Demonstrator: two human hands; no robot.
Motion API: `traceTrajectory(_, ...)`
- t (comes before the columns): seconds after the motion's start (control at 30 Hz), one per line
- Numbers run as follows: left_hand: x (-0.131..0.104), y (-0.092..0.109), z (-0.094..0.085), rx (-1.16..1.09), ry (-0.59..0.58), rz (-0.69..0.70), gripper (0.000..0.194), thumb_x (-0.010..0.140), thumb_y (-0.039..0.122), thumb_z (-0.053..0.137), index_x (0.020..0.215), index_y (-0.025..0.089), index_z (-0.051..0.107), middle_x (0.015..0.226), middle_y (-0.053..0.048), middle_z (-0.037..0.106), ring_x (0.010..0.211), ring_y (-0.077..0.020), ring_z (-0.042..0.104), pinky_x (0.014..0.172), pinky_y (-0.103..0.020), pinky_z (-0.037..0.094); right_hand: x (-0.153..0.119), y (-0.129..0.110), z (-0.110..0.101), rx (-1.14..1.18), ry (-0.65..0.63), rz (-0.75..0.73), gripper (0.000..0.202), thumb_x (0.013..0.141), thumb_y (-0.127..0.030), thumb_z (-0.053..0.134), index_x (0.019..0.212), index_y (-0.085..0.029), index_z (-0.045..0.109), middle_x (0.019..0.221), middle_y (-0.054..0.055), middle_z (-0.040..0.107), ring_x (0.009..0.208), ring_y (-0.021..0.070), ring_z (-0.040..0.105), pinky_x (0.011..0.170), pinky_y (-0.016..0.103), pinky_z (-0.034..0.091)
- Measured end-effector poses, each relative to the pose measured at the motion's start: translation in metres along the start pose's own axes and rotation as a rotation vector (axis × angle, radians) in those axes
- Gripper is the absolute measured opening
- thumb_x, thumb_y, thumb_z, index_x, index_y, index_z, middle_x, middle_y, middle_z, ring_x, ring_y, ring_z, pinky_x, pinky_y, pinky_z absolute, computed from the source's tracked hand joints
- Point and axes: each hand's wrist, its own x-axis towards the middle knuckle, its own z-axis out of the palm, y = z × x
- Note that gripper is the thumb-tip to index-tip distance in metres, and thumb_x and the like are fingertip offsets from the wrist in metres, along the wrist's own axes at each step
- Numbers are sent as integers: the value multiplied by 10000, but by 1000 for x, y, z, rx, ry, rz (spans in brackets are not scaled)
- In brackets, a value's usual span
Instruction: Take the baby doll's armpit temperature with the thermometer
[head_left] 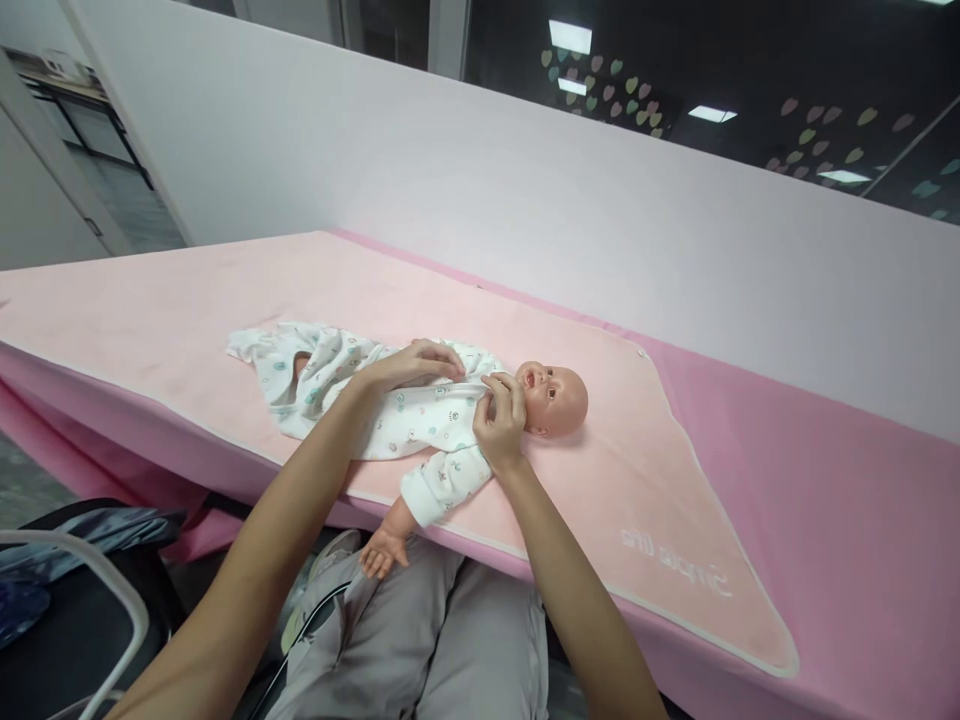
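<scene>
A baby doll [564,400] lies on its back with its head to the right. It wears a white long-sleeved baby romper [420,420] with small printed motifs. My left hand [421,362] rests across the doll's chest, its curled fingertips at the romper's front edge. Close to the doll's chin, my right hand [501,420] pinches the romper near the neckline. One doll arm, with its cuff [422,497] at the wrist, hangs over the near table edge. The romper's legs lie rumpled to the left, and a bit of doll skin shows through an opening there.
A pale pink mat [660,530] with lettering covers much of the pink table [840,500]. Behind it runs a white wall [487,210] below dark glass with heart stickers. A chair [82,600] with cloth on it stands at lower left.
</scene>
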Motion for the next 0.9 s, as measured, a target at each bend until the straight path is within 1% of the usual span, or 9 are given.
traceTrajectory(0.07, -14, -3, -6, 100, 26, 9, 212, 746, 344, 619, 810, 166, 713, 845, -54, 683, 855, -185, 588, 771, -253, 440, 0, 0, 0, 7, -7, -15, 294, 818, -62, 380, 1004, -186, 571, 961, 96, 591, 940, 180, 584, 812, 334, 525)
traceTrajectory(0.13, -26, -6, -9, 99, 59, 37, 240, 783, 361, 578, 821, 173, 722, 946, -69, 686, 951, -201, 580, 860, -273, 425, 1, 0, 0, 11, -27, -33, 311, 808, -51, 379, 1014, -185, 569, 962, 92, 601, 939, 179, 584, 809, 329, 519)
traceTrajectory(0.2, -33, -7, -8, 74, 78, 53, 246, 793, 363, 571, 849, 174, 718, 1031, -82, 671, 1018, -212, 565, 918, -300, 407, 1, 0, 0, 15, -32, -50, 319, 798, -44, 384, 1021, -180, 567, 952, 88, 610, 929, 180, 583, 807, 328, 513)
traceTrajectory(0.27, -36, -8, -4, 95, 80, 55, 242, 766, 360, 608, 883, 173, 707, 1062, -88, 657, 1042, -220, 556, 933, -323, 403, 2, 0, -1, 18, -26, -55, 317, 793, -42, 388, 1019, -172, 567, 939, 88, 617, 921, 182, 579, 810, 329, 505)
traceTrajectory(0.33, -37, -9, -1, 139, 85, 59, 252, 738, 358, 640, 898, 171, 694, 1065, -88, 647, 1041, -222, 553, 926, -332, 408, 2, 0, -1, 13, -39, -48, 314, 793, -46, 384, 1016, -167, 569, 937, 89, 622, 924, 186, 575, 818, 334, 494)
traceTrajectory(0.4, -38, -11, 3, 160, 99, 71, 243, 723, 356, 653, 875, 168, 683, 1067, -86, 633, 1041, -218, 547, 920, -326, 408, 2, 0, -2, -1, -82, -40, 316, 794, -51, 378, 1013, -166, 574, 937, 88, 629, 918, 191, 571, 820, 342, 481)
traceTrajectory(0.57, -43, -11, 9, 129, 102, 96, 210, 731, 339, 641, 838, 158, 647, 1055, -79, 596, 1023, -202, 531, 885, -294, 409, 4, -3, -4, -34, -196, -55, 283, 788, -72, 407, 987, -155, 591, 892, 77, 644, 849, 198, 545, 799, 349, 443)
traceTrajectory(0.73, -46, -9, 14, 117, 160, 59, 250, 789, 386, 564, 882, 155, 593, 896, -37, 588, 864, -156, 532, 778, -255, 417, 7, -5, -6, -44, -246, -70, 229, 799, -107, 435, 948, -163, 600, 886, 72, 639, 858, 200, 528, 807, 342, 408)
traceTrajectory(0.9, -45, -8, 17, 153, 221, 37, 315, 814, 443, 515, 899, 150, 593, 875, -41, 595, 833, -157, 527, 751, -251, 421, 8, -6, -6, -58, -258, -94, 152, 810, -137, 461, 889, -170, 587, 854, 62, 631, 839, 194, 517, 794, 327, 385)
